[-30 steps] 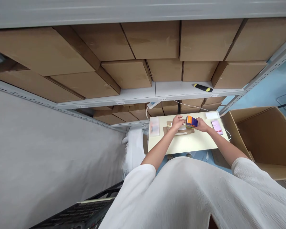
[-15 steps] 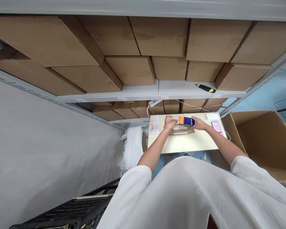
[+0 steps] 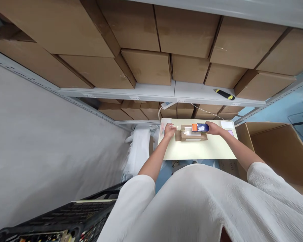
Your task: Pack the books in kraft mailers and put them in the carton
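On the pale table [image 3: 174, 153] lies a small cardboard box [image 3: 183, 137] with white labels on it and its end flaps spread out. My right hand [image 3: 213, 128] is wrapped round the handle end of a tape dispenser [image 3: 201, 127], blue with an orange front, held just over the box's right half. A strip of clear tape [image 3: 183, 129] runs from the dispenser leftward above the box. My left hand [image 3: 169, 130], left of the box, pinches the free end of this strip between its fingertips.
Shelves packed with cardboard boxes [image 3: 146, 69] rise behind the table. A yellow-and-black utility knife [image 3: 225, 94] lies on the shelf. A large open carton [image 3: 272, 151] stands at the right, a black crate [image 3: 65, 215] at lower left. A phone [image 3: 230, 133] lies behind my right forearm.
My left hand has moved left, away from the dispenser, drawing out clear tape. The dispenser in my right hand has shifted slightly right. More of the box shows, and the camera view has tilted.
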The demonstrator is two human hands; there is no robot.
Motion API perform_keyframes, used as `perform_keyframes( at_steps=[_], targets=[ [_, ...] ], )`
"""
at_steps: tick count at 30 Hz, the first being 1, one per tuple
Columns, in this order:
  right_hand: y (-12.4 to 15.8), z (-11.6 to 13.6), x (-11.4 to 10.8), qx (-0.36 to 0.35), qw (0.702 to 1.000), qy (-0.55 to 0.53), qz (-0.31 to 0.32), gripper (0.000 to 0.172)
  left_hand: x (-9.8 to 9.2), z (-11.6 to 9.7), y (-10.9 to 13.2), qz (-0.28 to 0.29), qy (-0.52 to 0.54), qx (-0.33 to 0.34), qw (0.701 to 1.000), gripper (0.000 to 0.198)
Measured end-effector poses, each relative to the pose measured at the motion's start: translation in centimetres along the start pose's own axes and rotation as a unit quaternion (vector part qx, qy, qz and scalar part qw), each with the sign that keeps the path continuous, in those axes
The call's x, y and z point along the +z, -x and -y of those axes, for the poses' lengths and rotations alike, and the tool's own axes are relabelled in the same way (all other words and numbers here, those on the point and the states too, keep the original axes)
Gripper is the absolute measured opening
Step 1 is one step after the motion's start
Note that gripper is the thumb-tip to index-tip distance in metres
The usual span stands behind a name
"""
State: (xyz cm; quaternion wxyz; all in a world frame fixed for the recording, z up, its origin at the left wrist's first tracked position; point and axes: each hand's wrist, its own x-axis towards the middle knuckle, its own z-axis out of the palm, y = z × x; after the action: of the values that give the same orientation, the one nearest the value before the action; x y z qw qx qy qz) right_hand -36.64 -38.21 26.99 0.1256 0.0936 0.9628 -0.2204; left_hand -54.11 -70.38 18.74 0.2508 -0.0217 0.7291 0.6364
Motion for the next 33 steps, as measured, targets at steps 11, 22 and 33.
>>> perform_keyframes(
  at_steps=[11, 22, 33],
  targets=[
    [-0.1, 2.6, -1.3, 0.006, 0.999, 0.045, 0.027, 0.031, 1.3, 4.8, -0.5, -0.051, 0.056, -0.019, 0.997, 0.048],
    [-0.2, 3.5, -1.5, 0.028, 0.996, 0.074, 0.041, 0.027, 5.2, 8.0, -0.5, -0.021, 0.016, -0.035, 0.999, 0.046],
    [0.0, 2.8, -1.0, 0.033, 0.997, 0.062, 0.030, 0.032, 5.3, 7.9, 0.9, 0.005, 0.000, 0.022, 1.000, 0.043]
  ],
)
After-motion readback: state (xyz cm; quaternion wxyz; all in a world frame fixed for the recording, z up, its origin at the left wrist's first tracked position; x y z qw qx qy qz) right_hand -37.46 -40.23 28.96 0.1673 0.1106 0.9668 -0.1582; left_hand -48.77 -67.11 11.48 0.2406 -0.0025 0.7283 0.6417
